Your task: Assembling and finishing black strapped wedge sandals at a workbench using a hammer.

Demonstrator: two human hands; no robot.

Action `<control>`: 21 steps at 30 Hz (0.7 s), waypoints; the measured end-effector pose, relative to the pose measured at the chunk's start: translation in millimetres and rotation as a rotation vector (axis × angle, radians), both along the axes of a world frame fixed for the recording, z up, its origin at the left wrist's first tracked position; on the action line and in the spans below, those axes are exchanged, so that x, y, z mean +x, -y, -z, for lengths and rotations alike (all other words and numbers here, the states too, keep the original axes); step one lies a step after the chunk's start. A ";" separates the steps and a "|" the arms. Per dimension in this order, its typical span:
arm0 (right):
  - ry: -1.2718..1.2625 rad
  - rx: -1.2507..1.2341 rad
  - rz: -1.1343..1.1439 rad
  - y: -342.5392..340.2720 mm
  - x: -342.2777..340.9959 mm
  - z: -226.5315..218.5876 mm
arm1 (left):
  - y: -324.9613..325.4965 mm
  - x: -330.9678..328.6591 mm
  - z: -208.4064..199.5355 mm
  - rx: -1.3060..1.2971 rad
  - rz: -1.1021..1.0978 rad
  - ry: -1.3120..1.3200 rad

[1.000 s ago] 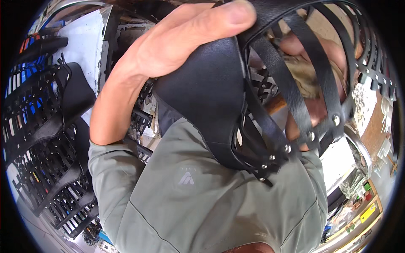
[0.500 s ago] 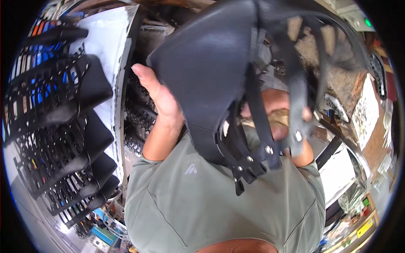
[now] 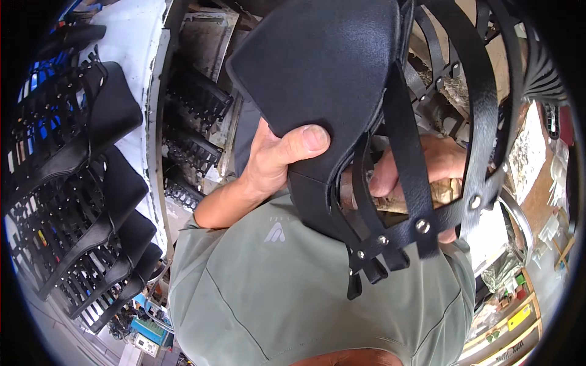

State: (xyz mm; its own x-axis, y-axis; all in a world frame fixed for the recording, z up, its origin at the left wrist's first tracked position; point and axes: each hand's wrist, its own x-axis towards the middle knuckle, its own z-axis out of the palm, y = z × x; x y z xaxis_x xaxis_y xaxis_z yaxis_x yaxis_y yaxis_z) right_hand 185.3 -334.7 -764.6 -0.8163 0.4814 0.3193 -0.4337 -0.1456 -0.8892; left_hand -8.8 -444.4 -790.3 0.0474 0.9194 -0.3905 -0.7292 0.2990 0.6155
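Note:
A large black leather piece [image 3: 329, 67], with a solid panel and riveted straps forming an open cage, is held up before my chest. My left hand [image 3: 278, 152] grips the panel's lower left edge, thumb pressed flat on top and fingers hidden beneath. Seen through the straps, my right hand [image 3: 436, 158] is inside or behind the cage; I cannot tell which. Its fingers close around a tan, rough-looking object [image 3: 447, 192], mostly covered by the straps. One fingertip shows below the riveted band [image 3: 448, 215].
Similar black strapped pieces [image 3: 116, 110] hang or stack in a row at the left, beside a white board [image 3: 131, 43]. More dark strapped pieces [image 3: 198, 97] lie beyond my left arm. A wooden shelf [image 3: 531, 305] with small items stands at the lower right.
My left thumb has come over onto the panel, where before it stuck out past the edge. The leather piece has shifted right, its straps now sharp instead of blurred. My right hand also moved right.

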 end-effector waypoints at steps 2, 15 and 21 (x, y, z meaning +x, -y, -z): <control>-0.061 0.259 -0.170 -16.4 4.2 9.1 | -10.8 4.3 -10.6 0.032 -0.007 -0.066; -0.017 0.008 0.127 23.0 -1.9 21.8 | -6.5 1.4 -9.2 -0.162 0.005 -0.231; 0.064 -0.139 -0.111 29.5 39.4 46.3 | -6.1 2.7 -4.1 -0.114 -0.146 -0.262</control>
